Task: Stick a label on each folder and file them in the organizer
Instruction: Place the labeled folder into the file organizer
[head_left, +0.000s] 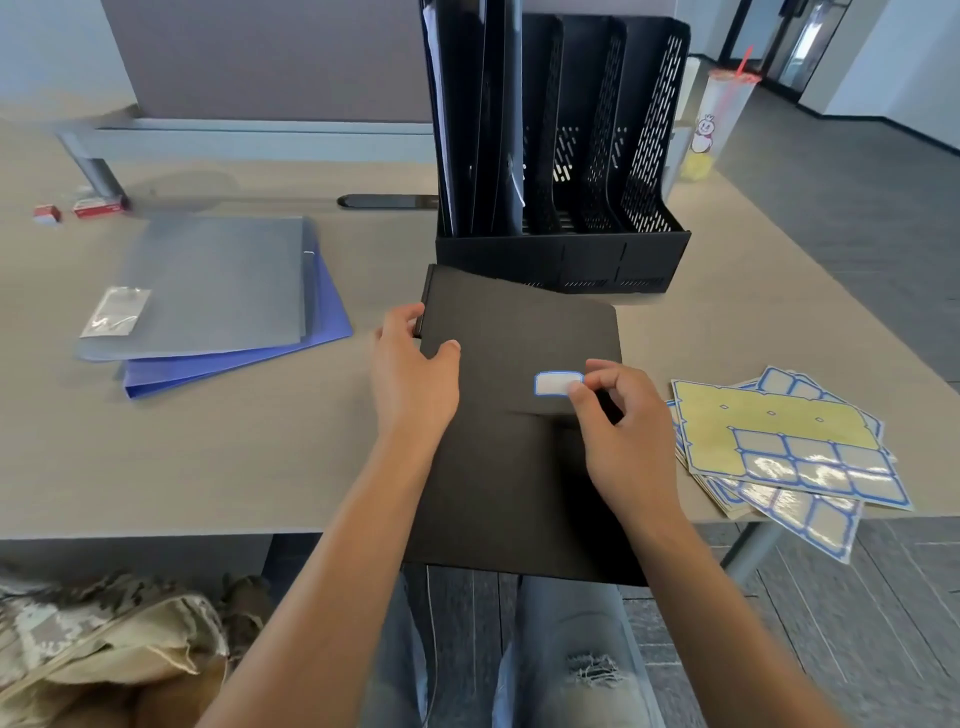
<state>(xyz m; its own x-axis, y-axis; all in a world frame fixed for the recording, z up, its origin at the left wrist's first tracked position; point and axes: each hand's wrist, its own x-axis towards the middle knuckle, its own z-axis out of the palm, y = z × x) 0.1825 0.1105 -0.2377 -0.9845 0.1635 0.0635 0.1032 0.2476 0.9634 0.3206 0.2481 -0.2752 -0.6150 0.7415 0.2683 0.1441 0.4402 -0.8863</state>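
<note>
A black folder (511, 467) lies flat on the desk in front of me, its near end hanging over the desk edge. My left hand (413, 376) grips its left spine edge, thumb on the cover. A blue-bordered white label (555, 383) lies on the cover, and my right hand (621, 426) pinches its right end. The black mesh organizer (597, 254) stands just behind the folder, with dark folders (478, 130) upright in its left slots. Label sheets (789, 447) are stacked at the right.
A grey folder (218, 286) lies on a blue folder (322, 332) at the left, with a small clear packet (117, 312) on top. Red boxes (98, 207) sit far left. A drink cup (711, 119) stands behind the organizer. A camouflage bag (104, 644) is below the desk.
</note>
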